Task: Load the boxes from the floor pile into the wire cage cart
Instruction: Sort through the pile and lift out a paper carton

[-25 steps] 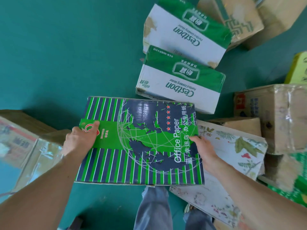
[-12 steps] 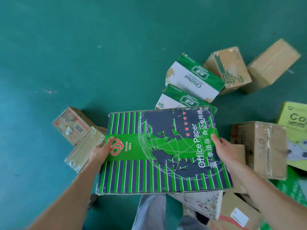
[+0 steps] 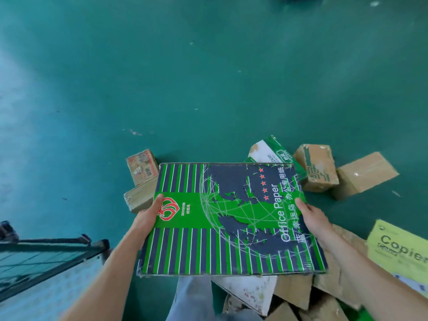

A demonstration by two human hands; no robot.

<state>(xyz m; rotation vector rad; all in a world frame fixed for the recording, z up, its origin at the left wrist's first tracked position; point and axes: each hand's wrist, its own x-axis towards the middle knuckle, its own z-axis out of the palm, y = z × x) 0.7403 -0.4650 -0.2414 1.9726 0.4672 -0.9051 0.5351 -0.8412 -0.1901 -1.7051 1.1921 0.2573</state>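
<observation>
A green and navy striped office paper box is held up in front of me, above the floor. My left hand grips its left side with the thumb on top. My right hand grips its right side the same way. The top corner of the wire cage cart shows at the lower left. The floor pile lies behind and under the box: a green and white water carton, a taped brown box and a plain brown box.
Two small boxes lie on the floor left of the held box. A yellow copier paper box sits at the right edge. More cardboard and a floral box lie by my legs. Green floor stretches ahead.
The box has risen with both hands and the view has swung up and left. The pile has dropped lower in view and the cage cart has come into sight at the lower left.
</observation>
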